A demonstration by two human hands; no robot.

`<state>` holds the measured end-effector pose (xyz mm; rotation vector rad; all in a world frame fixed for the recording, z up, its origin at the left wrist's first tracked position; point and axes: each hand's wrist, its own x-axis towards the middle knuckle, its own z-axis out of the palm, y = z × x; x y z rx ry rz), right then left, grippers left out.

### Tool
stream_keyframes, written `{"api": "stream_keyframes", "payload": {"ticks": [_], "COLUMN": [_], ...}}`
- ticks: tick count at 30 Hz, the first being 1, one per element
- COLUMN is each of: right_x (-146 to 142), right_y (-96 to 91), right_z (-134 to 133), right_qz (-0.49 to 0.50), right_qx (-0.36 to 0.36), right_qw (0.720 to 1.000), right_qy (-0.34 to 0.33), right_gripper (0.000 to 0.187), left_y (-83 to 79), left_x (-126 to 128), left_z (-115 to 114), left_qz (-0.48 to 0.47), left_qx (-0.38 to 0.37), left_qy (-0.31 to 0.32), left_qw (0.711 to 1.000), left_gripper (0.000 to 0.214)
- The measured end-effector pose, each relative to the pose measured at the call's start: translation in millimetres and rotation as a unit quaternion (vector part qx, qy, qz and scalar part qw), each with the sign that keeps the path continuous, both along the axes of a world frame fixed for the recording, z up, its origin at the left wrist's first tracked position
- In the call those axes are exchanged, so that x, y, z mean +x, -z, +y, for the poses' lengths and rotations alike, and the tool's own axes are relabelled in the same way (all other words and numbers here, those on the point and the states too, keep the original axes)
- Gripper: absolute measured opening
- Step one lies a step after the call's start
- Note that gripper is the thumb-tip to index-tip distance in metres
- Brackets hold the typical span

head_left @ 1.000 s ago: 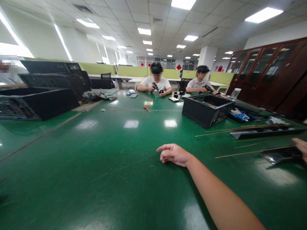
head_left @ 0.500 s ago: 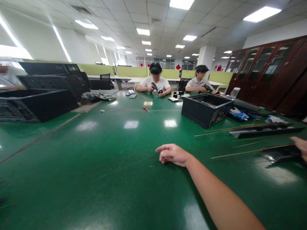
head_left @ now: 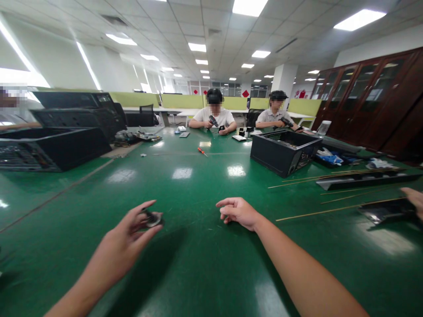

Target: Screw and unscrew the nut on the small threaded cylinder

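My left hand [head_left: 128,233] is raised over the green table [head_left: 211,259], on the left of the head view. Between its thumb and fingers it grips a small round dark part [head_left: 153,219] with a shiny, lighter rim; blur hides its exact kind. To the right, my right hand [head_left: 238,212] hovers at or just above the tabletop, its index finger stretched out and the others loosely bent. Nothing shows in it. Farther back, an orange-handled screwdriver [head_left: 202,152] lies on the table.
Black computer cases stand at the left [head_left: 77,147] and at the right back [head_left: 274,154]. Thin yellowish rods [head_left: 307,214] and a black metal rail [head_left: 366,179] lie on the right, near another person's hand [head_left: 413,200]. Two people [head_left: 214,116] sit across, holding drills.
My left hand has come into view from the lower left, holding the small round part. My right hand has barely moved. One thin rod at the right has shifted slightly left.
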<state>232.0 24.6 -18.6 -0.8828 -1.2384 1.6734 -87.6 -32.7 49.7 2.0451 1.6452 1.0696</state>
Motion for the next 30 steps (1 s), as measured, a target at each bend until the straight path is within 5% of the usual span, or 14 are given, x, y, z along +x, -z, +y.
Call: {"api": "stream_keyframes", "payload": {"ticks": [3, 8, 13, 16, 30], "right_x": [-1.5, 0.2, -3.6, -4.8, -3.6], "right_y": [4.2, 10.5, 9.4, 6.1, 8.7], "right_z": [3.9, 6.9, -1.2, -4.6, -5.7], "right_qz": [-0.038, -0.113, -0.216, -0.224, -0.271], "right_qx": [0.057, 0.159, 0.257, 0.257, 0.293], "right_qw": [0.995, 0.975, 0.938, 0.935, 0.913], "right_qy": [0.074, 0.107, 0.085, 0.095, 0.092], "right_gripper": [0.041, 0.044, 0.059, 0.060, 0.028], "left_y": [8.6, 32.6, 51.1, 53.5, 56.1], "left_x": [62.3, 123.6, 116.3, 109.0, 111.8], "left_z": [31.6, 55.8, 62.5, 65.8, 65.9], "left_qz": [-0.055, -0.018, -0.037, -0.024, -0.030], "left_qx": [-0.030, -0.003, 0.002, 0.014, 0.033], "left_qy": [0.141, 0.223, 0.194, 0.178, 0.240], "left_qw": [0.988, 0.975, 0.980, 0.984, 0.970], "left_gripper": [0.047, 0.035, 0.052, 0.032, 0.024]}}
